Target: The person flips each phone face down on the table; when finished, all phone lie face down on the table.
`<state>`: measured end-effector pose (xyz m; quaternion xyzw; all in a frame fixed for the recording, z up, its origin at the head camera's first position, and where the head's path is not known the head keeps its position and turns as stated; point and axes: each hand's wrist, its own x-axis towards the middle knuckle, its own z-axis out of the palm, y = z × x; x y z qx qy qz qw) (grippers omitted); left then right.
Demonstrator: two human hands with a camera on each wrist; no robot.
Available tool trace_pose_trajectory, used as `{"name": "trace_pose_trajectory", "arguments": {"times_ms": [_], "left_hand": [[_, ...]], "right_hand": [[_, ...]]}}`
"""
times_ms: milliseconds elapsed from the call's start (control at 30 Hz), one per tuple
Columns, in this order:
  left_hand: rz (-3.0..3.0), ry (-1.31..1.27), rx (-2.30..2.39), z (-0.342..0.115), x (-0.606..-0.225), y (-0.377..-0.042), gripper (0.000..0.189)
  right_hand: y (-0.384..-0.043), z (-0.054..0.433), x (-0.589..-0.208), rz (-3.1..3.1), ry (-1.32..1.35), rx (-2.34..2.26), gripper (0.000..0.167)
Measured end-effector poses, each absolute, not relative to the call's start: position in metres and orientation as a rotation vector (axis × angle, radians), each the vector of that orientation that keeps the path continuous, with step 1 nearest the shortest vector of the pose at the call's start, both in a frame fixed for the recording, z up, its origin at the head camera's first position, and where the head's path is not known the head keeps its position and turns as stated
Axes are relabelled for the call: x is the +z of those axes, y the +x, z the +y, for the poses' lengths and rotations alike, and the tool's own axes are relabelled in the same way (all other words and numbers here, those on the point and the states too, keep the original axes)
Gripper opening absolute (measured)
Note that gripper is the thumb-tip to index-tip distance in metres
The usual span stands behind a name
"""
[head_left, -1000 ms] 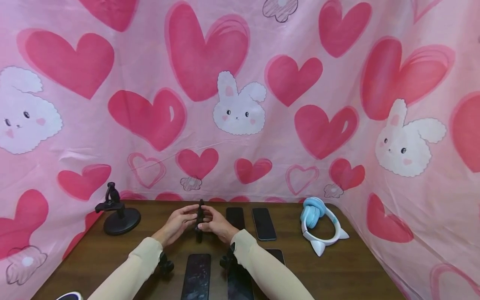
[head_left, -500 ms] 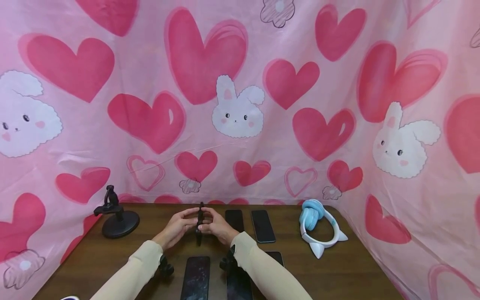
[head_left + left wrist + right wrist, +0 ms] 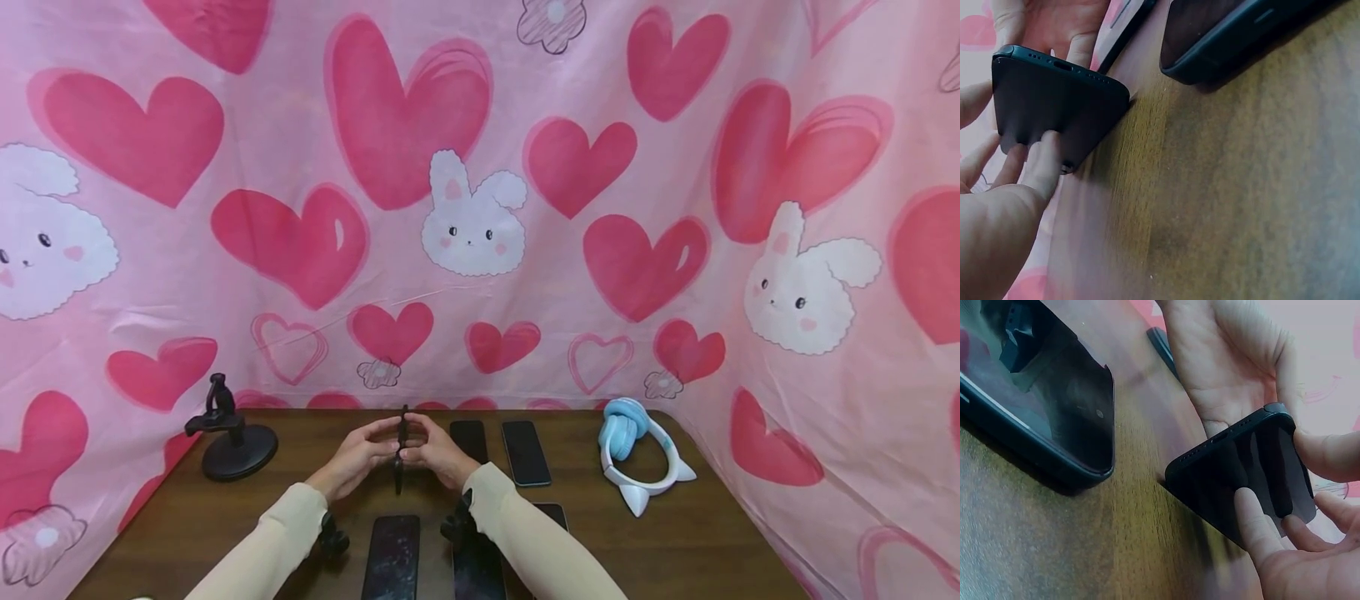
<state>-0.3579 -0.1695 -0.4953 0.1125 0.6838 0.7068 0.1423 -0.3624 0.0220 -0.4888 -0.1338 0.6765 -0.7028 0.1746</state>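
A dark phone stands on its narrow edge between both hands, near the middle of the table. My left hand holds it from the left, fingertips on its dark face and on its far edge. From the other side my right hand grips it, with fingers spread over the glossy face. In the left wrist view the phone shows its bottom edge with the charging port. Finger reflections show on the phone in the right wrist view.
Several other phones lie flat: one phone in front of the hands, another phone under the right forearm, and a phone farther back. A black round-based stand is at left, cat-ear headphones at right. A heart-patterned cloth hangs behind.
The view has tilted slightly, so the table sits a little lower. Both hands keep holding the upright phone in almost the same place.
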Motion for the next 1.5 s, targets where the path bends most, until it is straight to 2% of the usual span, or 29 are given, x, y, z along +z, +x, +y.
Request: {"name": "trace_pose_trajectory", "arguments": {"times_ms": [400, 833, 1200, 1500], "left_hand": [[1.955, 0.311, 2.027, -0.167, -0.494, -0.357, 0.06], [1.936, 0.34, 1.971, -0.17, -0.492, -0.353, 0.064], [1.909, 0.315, 1.987, -0.167, -0.491, -0.35, 0.077], [2.054, 0.124, 1.951, -0.167, -0.49, -0.351, 0.083]], "right_hand": [[-0.363, 0.026, -0.489, 1.883, -0.358, -2.036, 0.069], [-0.363, 0.029, -0.486, 1.84, -0.339, -2.084, 0.049], [-0.363, 0.035, -0.485, 1.856, -0.304, -2.076, 0.051], [-0.364, 0.042, -0.485, 1.959, -0.252, -2.01, 0.054]]}}
